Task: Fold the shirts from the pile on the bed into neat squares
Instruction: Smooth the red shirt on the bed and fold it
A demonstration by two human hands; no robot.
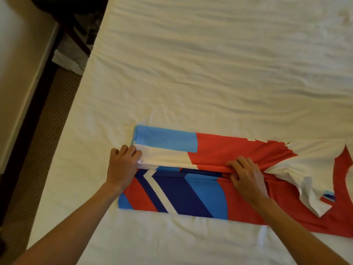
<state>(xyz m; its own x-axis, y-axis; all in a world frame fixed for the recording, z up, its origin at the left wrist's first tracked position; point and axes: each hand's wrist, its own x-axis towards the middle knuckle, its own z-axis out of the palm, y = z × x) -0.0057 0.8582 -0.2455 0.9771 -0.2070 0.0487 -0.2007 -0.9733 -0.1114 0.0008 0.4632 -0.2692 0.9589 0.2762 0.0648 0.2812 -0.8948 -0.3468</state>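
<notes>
A red, light blue, navy and white shirt (219, 148) lies lengthwise on the white bed (191, 73), its hem end to the left and its neck end running off the right edge. The far side is folded over toward the middle, showing its white inside. My left hand (122, 167) pinches the folded edge at the hem end. My right hand (246, 176) grips a bunched ridge of the same fold near the shirt's middle. A white sleeve part lies crumpled to the right of that hand.
The bed's left edge runs diagonally down the frame, with brown carpet (47, 140) and a cream wall beside it. Dark furniture (80, 25) and a white cloth (66, 60) sit on the floor at the upper left. Wrinkled bare sheet lies beyond the shirt.
</notes>
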